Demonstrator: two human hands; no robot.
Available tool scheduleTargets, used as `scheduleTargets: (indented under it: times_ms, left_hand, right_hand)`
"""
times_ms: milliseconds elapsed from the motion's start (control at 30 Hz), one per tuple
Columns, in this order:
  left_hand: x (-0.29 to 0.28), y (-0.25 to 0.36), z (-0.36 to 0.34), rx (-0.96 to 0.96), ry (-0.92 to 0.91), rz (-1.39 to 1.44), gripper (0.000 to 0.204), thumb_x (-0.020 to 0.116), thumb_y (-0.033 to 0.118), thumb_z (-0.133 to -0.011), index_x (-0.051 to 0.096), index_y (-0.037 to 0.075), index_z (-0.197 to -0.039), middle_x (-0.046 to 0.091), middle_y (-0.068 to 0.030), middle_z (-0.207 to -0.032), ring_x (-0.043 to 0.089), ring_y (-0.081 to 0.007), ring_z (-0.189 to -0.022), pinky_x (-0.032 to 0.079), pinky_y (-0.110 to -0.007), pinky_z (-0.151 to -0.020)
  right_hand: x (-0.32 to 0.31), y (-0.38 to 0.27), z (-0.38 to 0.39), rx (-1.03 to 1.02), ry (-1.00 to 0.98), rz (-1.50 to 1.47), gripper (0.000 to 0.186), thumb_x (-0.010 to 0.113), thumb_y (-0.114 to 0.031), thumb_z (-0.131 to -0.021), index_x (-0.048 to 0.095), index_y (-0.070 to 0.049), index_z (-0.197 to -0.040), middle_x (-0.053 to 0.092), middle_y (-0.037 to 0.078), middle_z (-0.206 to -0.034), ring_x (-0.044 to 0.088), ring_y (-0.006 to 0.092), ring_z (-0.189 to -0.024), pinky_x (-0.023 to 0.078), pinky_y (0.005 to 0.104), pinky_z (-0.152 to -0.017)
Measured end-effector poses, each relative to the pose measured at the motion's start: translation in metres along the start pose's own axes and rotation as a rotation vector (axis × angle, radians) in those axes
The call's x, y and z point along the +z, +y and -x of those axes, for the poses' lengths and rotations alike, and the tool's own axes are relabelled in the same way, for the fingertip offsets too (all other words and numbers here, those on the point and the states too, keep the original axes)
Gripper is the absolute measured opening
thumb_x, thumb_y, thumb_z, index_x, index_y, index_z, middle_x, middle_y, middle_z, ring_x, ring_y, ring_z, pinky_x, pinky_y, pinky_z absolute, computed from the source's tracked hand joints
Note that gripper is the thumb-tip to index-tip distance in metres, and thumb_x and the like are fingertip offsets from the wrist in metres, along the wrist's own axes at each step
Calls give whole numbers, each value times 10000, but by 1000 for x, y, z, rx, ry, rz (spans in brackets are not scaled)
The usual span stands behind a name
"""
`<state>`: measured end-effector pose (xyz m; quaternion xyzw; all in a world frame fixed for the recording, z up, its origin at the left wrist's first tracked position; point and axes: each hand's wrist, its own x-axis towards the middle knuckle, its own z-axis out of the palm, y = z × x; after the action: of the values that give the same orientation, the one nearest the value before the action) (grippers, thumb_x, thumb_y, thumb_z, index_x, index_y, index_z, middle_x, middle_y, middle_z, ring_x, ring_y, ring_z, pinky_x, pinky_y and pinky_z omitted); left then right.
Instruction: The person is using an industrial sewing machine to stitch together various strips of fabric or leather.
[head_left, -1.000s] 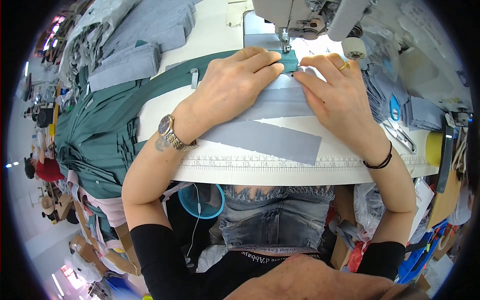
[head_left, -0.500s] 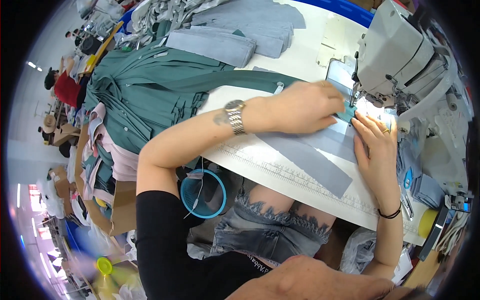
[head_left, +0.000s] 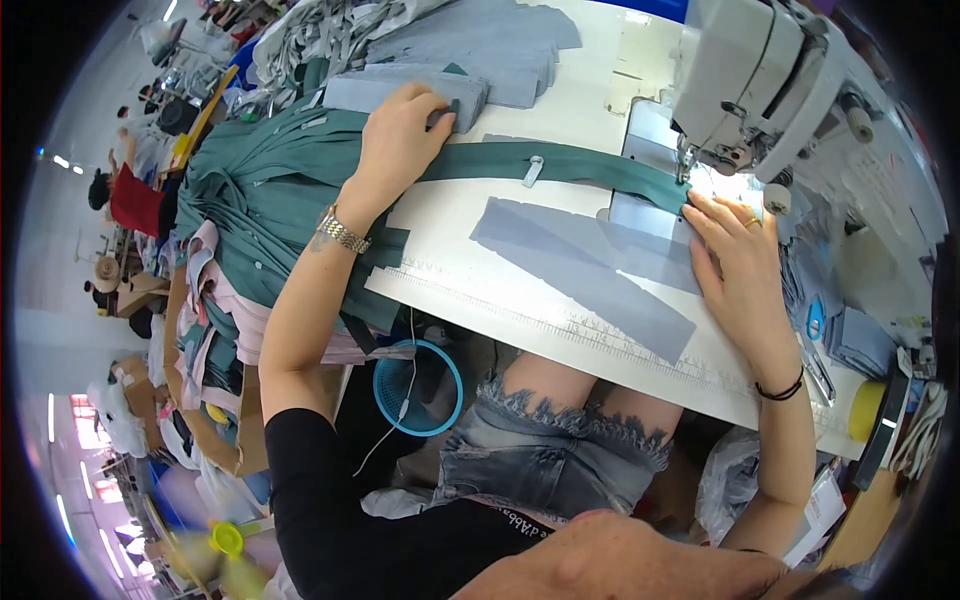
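Observation:
A long green fabric strip runs from the pile of green fabric pieces to the needle area of a white sewing machine. My right hand lies flat beside the needle, its fingertips at the strip's end and its palm over grey fabric. At the far left, my left hand is closed at the edge of a stack of grey fabric pieces, pinching a bit of dark grey cloth. Two loose grey pieces lie crossed on the table in front of the strip.
A printed ruler scale edges the white table. Below it stands a blue plastic basket. To the right lie a blue cutter, a yellow roll and folded grey pieces. A cardboard box of cloth stands left.
My left hand has left the needle area and moved far left to the grey stack. The right hand stays beside the needle. The whole green strip now shows on the table.

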<state>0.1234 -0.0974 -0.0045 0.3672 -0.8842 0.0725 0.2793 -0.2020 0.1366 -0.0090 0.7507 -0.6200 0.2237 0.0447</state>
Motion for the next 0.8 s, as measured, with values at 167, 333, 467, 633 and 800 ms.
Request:
scheduleTargets:
  times_ms: [167,333,467,633,800]
  left_hand:
    - [-9,20,-16,184,288,-211,85,664,129,-810,692,49,-819,673,-93,-910,649,-294,-859,532,-411,-605]
    - [-4,144,-38,447,98,-354,104,658,91,-687,626,47,-776,575,-57,-824,607,-256,-813,554,-338,-634]
    - [27,196,-37,544,-188,-234,133,687,135,-760,626,30,-814,600,-66,-890,635,-249,-843,568,-356,-647]
    - [41,174,-31,626,-199,169,154,714,141,-805,652,33,-896,631,-66,-940,655,-241,-839,569,-363,-657]
    - [45,162,-27,711,20,428,288,754,57,-728,679,26,-1004,632,-58,-932,646,-215,-771,551,-328,-620]
  right_hand:
    - [2,2,1,-18,15,47,293,619,-117,-898,685,-19,-1165,660,84,-1282,551,280,-1239,274,617,-1143]
    - [5,2,2,-4,7,75,294,637,-145,-889,694,-33,-1154,663,78,-1273,555,271,-1238,272,640,-1138]
    - [8,1,1,-6,34,35,306,637,-167,-899,693,-39,-1171,660,62,-1275,570,266,-1225,280,629,-1136]
    - [7,0,4,21,23,39,322,660,-200,-903,695,-39,-1179,647,52,-1266,586,254,-1183,282,621,-1134]
    - [7,0,6,35,16,3,334,670,-192,-898,691,-39,-1194,641,67,-1253,588,274,-1168,283,625,-1133]
